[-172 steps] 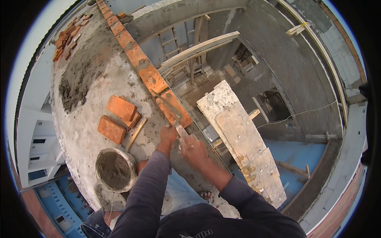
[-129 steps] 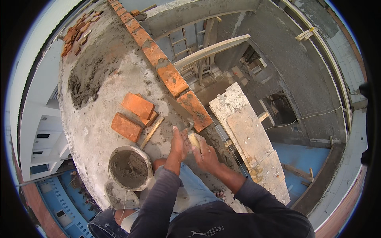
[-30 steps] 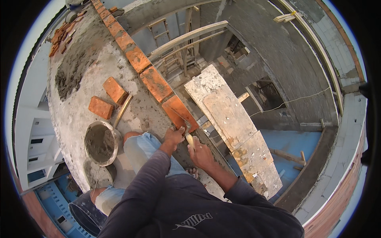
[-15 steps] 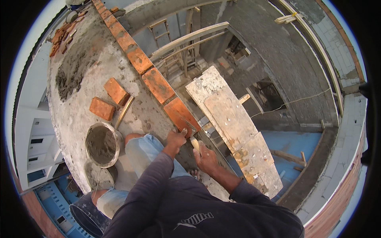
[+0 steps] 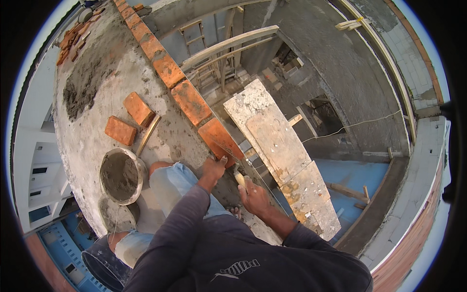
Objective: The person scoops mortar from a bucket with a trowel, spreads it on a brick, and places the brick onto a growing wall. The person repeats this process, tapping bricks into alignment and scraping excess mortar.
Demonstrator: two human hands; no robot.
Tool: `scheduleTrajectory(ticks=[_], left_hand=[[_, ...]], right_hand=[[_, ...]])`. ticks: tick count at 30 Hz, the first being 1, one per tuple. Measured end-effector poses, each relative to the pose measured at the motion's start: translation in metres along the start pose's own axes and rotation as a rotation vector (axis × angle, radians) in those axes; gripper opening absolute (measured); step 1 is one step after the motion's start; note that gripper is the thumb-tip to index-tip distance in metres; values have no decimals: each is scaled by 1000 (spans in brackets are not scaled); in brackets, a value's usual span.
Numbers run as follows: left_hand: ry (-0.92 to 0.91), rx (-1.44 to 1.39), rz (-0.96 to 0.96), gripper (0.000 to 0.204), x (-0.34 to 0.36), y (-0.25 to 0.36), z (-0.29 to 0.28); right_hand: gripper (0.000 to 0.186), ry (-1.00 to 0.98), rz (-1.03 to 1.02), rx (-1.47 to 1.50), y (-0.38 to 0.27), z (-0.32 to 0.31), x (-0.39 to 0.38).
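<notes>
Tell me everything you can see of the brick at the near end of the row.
The brick is an orange-red rectangular block, apparently fired clay, with faint grey smears on top. It lies flat, slanting toward the upper left in line with the row; a grey joint separates it from the next brick. The left hand touches its near end. The trowel is beside that end; whether the blade touches it is unclear.

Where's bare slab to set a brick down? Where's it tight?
Mostly bare: grey concrete slab between the thin wooden strip and the orange brick row. Crowded: the row's near end, with left hand, right hand and pale-handled metal trowel close together.
</notes>
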State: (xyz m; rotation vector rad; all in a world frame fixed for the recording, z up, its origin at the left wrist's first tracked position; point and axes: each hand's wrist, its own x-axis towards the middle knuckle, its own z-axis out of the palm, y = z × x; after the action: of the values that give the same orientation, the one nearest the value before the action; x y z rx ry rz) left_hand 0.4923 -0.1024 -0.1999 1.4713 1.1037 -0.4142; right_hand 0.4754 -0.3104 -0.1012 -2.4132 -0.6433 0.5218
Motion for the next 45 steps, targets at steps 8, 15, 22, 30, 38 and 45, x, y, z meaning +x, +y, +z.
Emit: scheduleTrajectory(ticks=[8,15,22,30,38,45], left_hand=[[-9,-59,22,37,-1,-2,-3],[265,271,117,72,20,46,-52],[413,321,209,68,82,88,-93],[352,143,291,55,103,71,-89],[302,-114,149,59,79,77,-111],[-250,-1008,229,44,-11,61,-212]], right_hand=[[47,-77,105,20,-12,-6,10],[39,150,-267,146,-54,-12,99],[49,369,-543,279,-109,2,183],[52,158,-309,17,-101,39,214],[48,-79,-76,71,-127,24,214],[42,-173,-538,373,-184,61,199]])
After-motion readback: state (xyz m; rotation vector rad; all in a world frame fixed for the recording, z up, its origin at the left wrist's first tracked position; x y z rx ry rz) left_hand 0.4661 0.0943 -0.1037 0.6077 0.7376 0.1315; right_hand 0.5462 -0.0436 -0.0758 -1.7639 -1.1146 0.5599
